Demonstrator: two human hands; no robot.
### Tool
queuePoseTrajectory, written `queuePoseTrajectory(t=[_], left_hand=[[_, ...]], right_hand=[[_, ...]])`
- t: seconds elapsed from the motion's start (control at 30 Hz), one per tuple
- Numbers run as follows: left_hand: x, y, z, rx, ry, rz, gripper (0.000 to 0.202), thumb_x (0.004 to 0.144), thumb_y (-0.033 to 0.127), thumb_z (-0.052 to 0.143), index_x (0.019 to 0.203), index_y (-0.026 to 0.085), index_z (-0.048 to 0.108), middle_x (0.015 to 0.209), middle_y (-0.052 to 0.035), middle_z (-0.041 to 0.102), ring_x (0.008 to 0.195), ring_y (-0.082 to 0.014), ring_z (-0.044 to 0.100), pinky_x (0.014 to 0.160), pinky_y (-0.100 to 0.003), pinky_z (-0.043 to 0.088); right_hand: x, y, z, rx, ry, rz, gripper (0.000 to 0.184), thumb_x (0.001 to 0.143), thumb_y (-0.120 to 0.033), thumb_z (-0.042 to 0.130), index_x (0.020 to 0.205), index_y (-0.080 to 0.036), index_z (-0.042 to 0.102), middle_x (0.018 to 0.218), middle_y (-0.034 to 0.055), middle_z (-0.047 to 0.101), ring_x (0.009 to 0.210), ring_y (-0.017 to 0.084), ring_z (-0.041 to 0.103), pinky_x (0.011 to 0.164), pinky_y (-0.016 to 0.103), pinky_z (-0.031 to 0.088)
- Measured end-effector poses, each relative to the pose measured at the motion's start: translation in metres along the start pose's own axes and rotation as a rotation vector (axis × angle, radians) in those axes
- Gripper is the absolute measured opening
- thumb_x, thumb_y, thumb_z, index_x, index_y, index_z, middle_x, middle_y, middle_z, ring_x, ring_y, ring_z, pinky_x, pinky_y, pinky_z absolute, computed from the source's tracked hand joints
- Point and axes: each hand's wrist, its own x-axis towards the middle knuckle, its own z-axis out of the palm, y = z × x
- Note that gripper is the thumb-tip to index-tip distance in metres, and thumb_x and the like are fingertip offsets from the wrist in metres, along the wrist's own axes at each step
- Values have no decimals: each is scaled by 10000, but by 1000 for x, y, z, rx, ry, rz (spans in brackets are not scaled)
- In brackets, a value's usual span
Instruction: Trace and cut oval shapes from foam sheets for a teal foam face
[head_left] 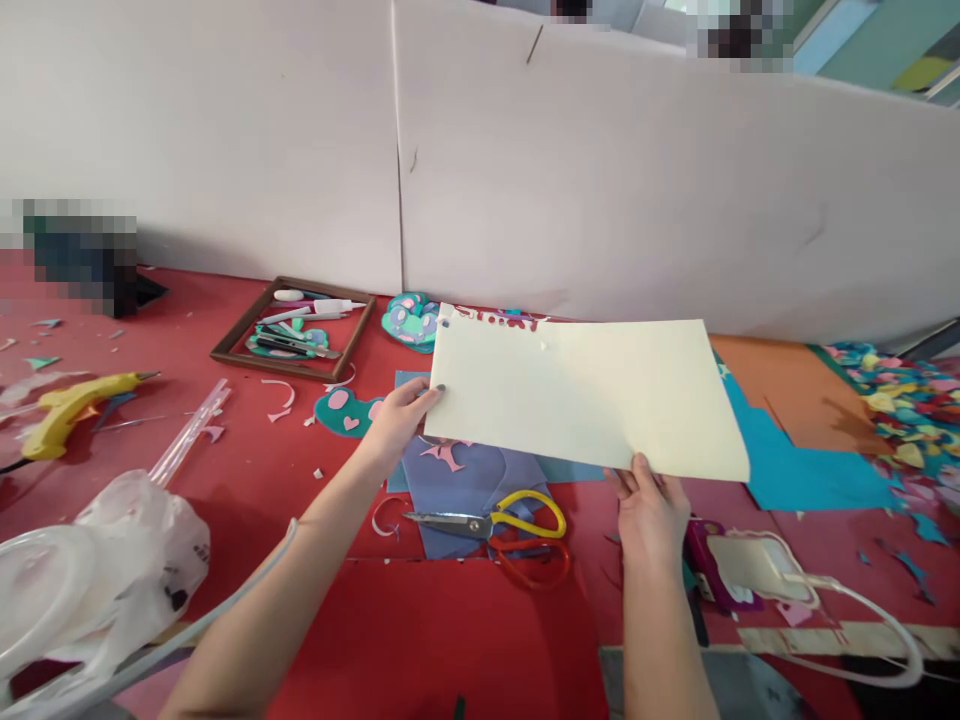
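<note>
I hold a cream foam sheet [585, 395] flat above the red table [247, 470]. My left hand [397, 420] pinches its left edge, thumb on top. The sheet's near edge is gripped by my right hand [649, 505], fingers closed on it. Under the sheet lie a blue-purple sheet [469, 480] with pink cut-outs, and yellow-handled scissors [495, 520] beside red-handled scissors [529, 560]. A teal sheet [795, 465] and an orange sheet [787, 390] lie to the right.
A brown frame [232, 340] at the back holds glue tubes and a cutter. A yellow glue gun [71, 405] and a plastic bag [127, 560] are on the left. Coloured scraps [907, 405] pile at right. White boards [525, 170] wall off the back.
</note>
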Motion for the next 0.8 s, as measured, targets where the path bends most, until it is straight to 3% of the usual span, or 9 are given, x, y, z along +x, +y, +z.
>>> queuePoseTrajectory(t=[0.1,0.2,0.43,0.63,0.8], left_hand=[[2,10,0,-18,-4,11,351,629,453,681,810,168,585,661,5,596,600,-140,578,518,-235,474],[2,6,-2,75,38,16,326,640,445,668,806,178,583,636,13,601,573,-131,567,492,-217,433],[-4,-34,-14,455,141,25,219,691,379,607,631,205,490,448,63,482,411,-98,425,429,-209,286],[-4,-59,-18,596,162,-9,149,695,312,548,597,218,487,479,47,511,486,-135,483,477,-221,310],[2,-70,-21,654,185,-32,144,672,295,563,571,220,492,527,27,545,568,-162,538,510,-226,328]], right_hand=[[0,0,2,-14,-11,-11,395,599,-391,803,887,-191,620,778,-28,648,644,124,646,571,281,591],[0,2,1,-25,-11,-18,390,605,-398,794,882,-185,620,799,-14,654,669,142,658,580,307,600],[-1,15,-14,-179,4,17,437,650,-450,734,960,-170,606,846,33,691,682,192,686,591,364,603],[0,31,-24,-322,-5,45,468,640,-464,695,985,-168,583,815,55,702,679,232,690,583,383,590],[4,26,-28,-624,24,33,658,634,-456,697,1169,-107,536,587,31,653,513,259,638,525,391,537]])
